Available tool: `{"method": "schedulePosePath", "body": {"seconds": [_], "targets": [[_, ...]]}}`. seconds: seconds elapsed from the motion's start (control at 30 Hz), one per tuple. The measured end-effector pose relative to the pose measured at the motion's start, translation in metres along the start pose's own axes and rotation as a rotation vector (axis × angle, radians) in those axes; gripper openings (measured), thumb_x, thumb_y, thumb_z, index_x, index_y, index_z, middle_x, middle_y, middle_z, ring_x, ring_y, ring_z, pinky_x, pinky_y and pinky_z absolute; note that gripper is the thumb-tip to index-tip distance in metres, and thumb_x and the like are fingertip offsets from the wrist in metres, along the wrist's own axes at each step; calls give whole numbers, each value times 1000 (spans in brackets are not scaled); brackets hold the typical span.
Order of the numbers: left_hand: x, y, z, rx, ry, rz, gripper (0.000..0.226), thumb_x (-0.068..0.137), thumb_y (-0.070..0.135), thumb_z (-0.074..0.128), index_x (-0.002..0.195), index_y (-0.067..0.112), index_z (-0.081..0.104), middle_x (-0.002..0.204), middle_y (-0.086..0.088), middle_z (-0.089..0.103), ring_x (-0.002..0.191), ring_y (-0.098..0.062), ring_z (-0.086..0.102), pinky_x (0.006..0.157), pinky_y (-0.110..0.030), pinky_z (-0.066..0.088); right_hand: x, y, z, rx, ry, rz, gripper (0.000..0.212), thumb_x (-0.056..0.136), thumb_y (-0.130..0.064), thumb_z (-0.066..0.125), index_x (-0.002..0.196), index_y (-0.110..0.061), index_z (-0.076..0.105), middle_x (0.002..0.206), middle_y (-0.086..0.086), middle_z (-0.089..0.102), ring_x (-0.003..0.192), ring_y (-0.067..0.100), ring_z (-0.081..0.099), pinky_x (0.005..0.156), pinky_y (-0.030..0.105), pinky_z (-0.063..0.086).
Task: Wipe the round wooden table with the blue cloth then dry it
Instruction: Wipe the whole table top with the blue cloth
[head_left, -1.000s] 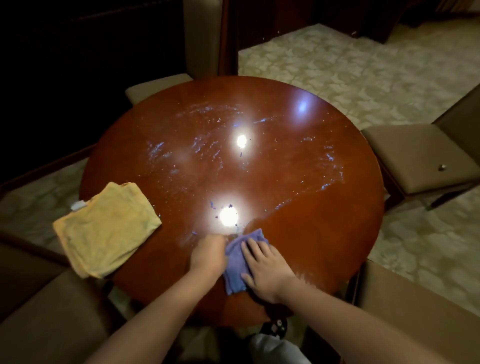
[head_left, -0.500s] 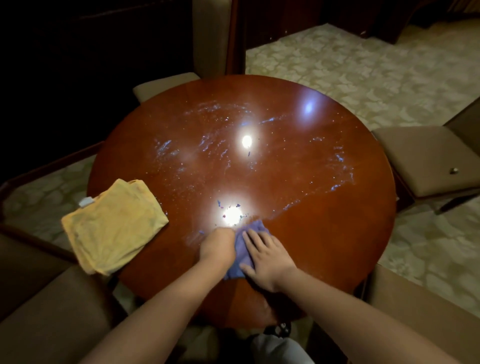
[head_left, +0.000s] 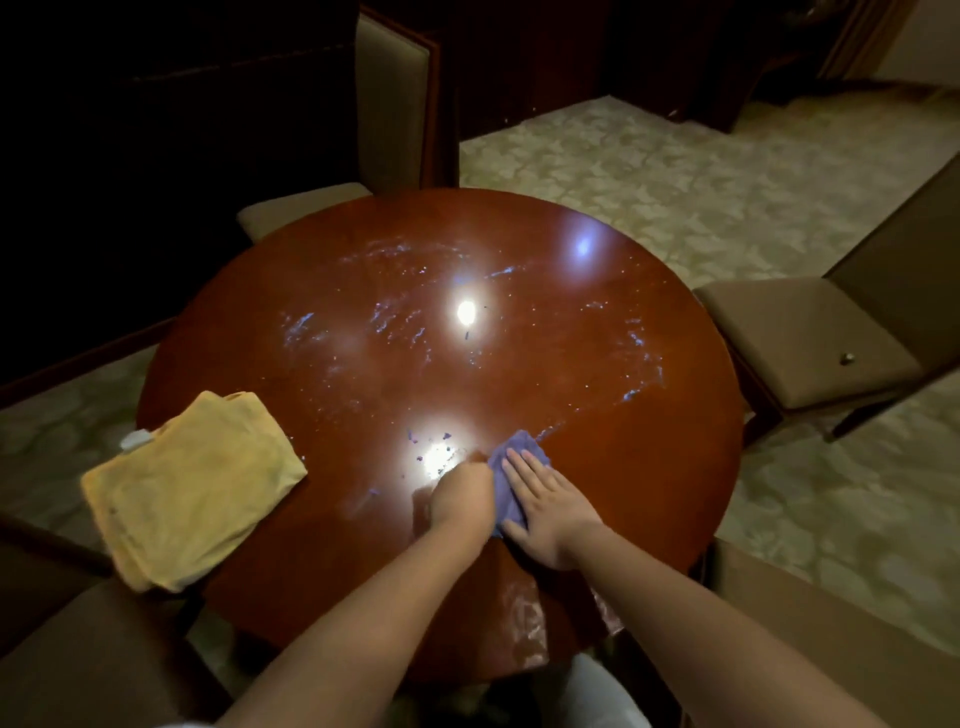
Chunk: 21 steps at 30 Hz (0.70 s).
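The blue cloth (head_left: 511, 475) lies bunched on the round wooden desk (head_left: 649, 467) at about six o'clock, just inside the near edge and just beside the bright lamp glare. The right hand (head_left: 550, 501) lies flat on it, fingers (head_left: 522, 465) straight and spread, pressing down. The left hand (head_left: 462, 499) is curled at the cloth's left edge; it seems to grip a fold, though its fingers are hidden. Wet streaks (head_left: 395, 322) run from nine through twelve to three o'clock, so the wiping looks well underway. To do it well, open the cloth flatter, keep the palm's weight even, and sweep overlapping arcs outward. The folded yellow towel (head_left: 192, 488) at eight o'clock, overhanging the edge, looks meant for drying.
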<state>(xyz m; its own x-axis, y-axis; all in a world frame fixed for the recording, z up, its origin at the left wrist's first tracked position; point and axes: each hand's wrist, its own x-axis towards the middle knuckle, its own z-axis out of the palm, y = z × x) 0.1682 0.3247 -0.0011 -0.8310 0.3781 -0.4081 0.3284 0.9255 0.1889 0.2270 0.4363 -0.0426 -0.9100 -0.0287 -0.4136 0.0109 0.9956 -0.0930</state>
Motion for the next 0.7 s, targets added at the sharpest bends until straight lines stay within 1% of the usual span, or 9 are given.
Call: {"method": "schedulePosePath", "body": {"seconds": [0.07,0.1,0.2,0.23,0.3,0.37,0.47,0.6,0.7], "targets": [[2,-2,0,-20,-5,-12,27,95,8,45,117,8,61,117,-12,64,110,-28,62,89,-34,49,-1,0,-7,6,-11,-7,76,94,-57,7,150,-10,-12,154,1,-23,145,16,-17,117,31,-5],[1,-2,2,-4,-18,7,26,95,8,47,116,8,62,117,-13,65,110,-28,62,89,-34,49,-8,0,-4,7,34,-14,76,94,-56,4,152,-6,-2,156,4,-13,146,17,-8,118,32,2],[-11,11,9,67,-84,107,27,93,6,50,115,7,65,115,-13,67,108,-28,64,88,-34,50,-32,3,18,10,45,47,83,97,-54,-3,134,-3,52,145,7,40,130,21,47,109,31,31],[-12,17,11,100,-104,140,27,91,5,54,115,6,65,114,-13,67,108,-27,64,88,-34,50,-38,7,22,1,63,55,84,97,-55,-5,136,-4,49,146,6,37,132,22,45,111,31,26],[-7,28,8,139,-110,157,30,86,4,61,116,5,64,115,-13,66,108,-28,64,87,-33,51,-34,18,16,37,21,8,93,83,-64,-20,150,-6,9,156,5,1,146,21,2,118,30,-4],[9,35,1,124,-81,128,31,85,3,61,117,4,63,115,-14,66,108,-28,64,87,-33,50,-19,30,7,45,26,12,94,76,-71,-19,149,-11,-16,156,4,-22,143,17,-22,114,29,-14],[26,42,-7,92,-55,77,28,90,4,53,117,4,61,118,-15,64,110,-29,62,88,-34,48,-5,42,-2,20,-13,21,78,96,-60,10,150,-11,-17,157,5,-23,145,17,-20,117,32,-8],[31,64,-5,99,-84,97,31,89,1,54,120,1,59,122,-17,61,114,-31,59,93,-34,47,-19,58,5,35,-21,6,102,71,-76,-18,150,-11,-16,156,6,-24,138,14,-28,115,30,-12],[43,84,-6,86,-62,84,29,92,3,51,118,3,62,119,-16,63,112,-30,60,92,-33,47,-3,86,3,43,-17,60,93,78,-69,-7,149,-10,-16,157,7,-23,141,16,-26,119,33,-11]]}}
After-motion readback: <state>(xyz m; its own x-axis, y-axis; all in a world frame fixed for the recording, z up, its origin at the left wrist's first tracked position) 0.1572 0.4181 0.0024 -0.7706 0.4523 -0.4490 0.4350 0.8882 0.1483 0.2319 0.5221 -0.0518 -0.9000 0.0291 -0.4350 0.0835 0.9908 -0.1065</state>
